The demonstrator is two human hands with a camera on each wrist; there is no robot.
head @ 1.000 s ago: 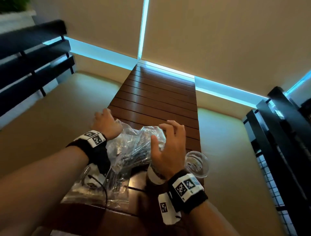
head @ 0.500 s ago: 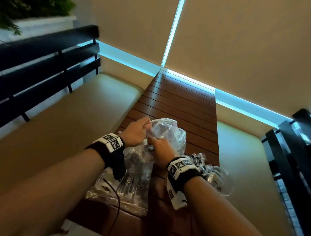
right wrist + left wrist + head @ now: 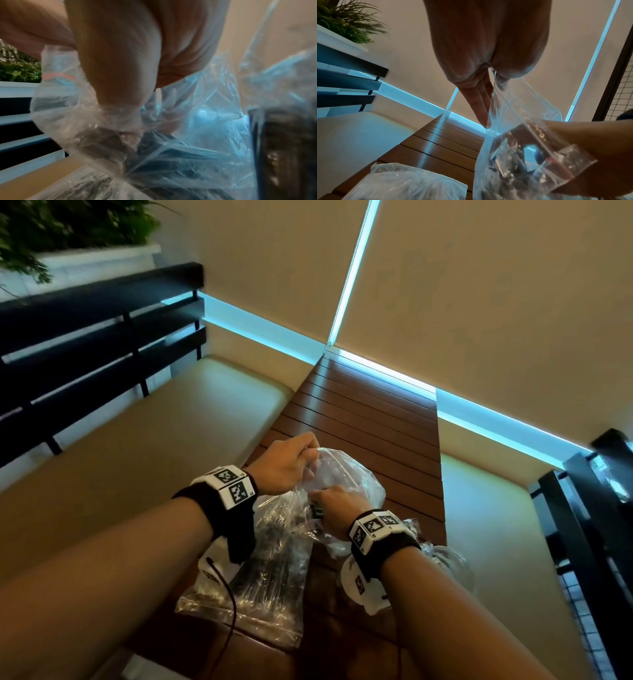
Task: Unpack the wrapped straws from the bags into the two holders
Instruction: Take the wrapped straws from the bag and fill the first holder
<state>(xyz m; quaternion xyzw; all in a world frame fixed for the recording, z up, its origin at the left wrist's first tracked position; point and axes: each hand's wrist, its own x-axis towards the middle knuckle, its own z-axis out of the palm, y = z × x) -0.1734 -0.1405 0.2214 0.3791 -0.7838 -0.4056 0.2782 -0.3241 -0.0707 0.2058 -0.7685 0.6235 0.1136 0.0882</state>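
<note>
A clear zip bag [image 3: 346, 474] of dark wrapped straws [image 3: 277, 535] stands upright on the wooden slat table [image 3: 370, 419]. My left hand [image 3: 306, 451] pinches the far edge of the bag's mouth [image 3: 498, 86]. Close beside it, my right hand [image 3: 317, 498] grips the near edge, with the red zip strip [image 3: 556, 161] folded over its fingers [image 3: 120, 105]. A second bag of straws [image 3: 239, 601] lies flat near the table's front edge, under my left forearm. One clear cup holder [image 3: 454, 563] shows right of my right wrist, mostly hidden behind it and crumpled plastic.
Cushioned benches [image 3: 144, 460] flank the narrow table on both sides. Dark slatted railings [image 3: 85, 344] stand at the left and right. Beige blinds close off the far end, and a planter with green plants [image 3: 68, 231] sits at the upper left.
A second ago my hands lay spread around the crumpled bag. They have since closed on the bag's top edges and raised it upright, and my head has turned so the table sits more centrally.
</note>
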